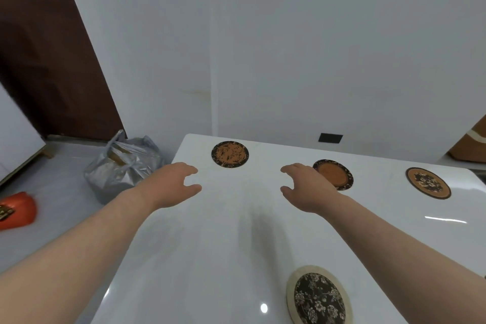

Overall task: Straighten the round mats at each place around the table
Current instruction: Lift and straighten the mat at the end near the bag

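Several round mats lie on a glossy white table (223, 244). An orange mat with a black rim (229, 154) sits near the far edge. A second orange mat with a dark patterned rim (335, 175) lies right of it, partly hidden by my right hand (306, 187). A brown floral mat (428, 183) is at the far right. A black floral mat with a cream rim (319, 297) lies near me. My left hand (173, 183) hovers above the table's left side, fingers loosely spread and holding nothing. My right hand is also relaxed and empty.
A grey plastic bag (123, 166) stands on the floor by the table's far left corner. A red object (17, 212) lies on the floor at the left. White walls rise behind the table, and a dark door (47, 60) is at the left.
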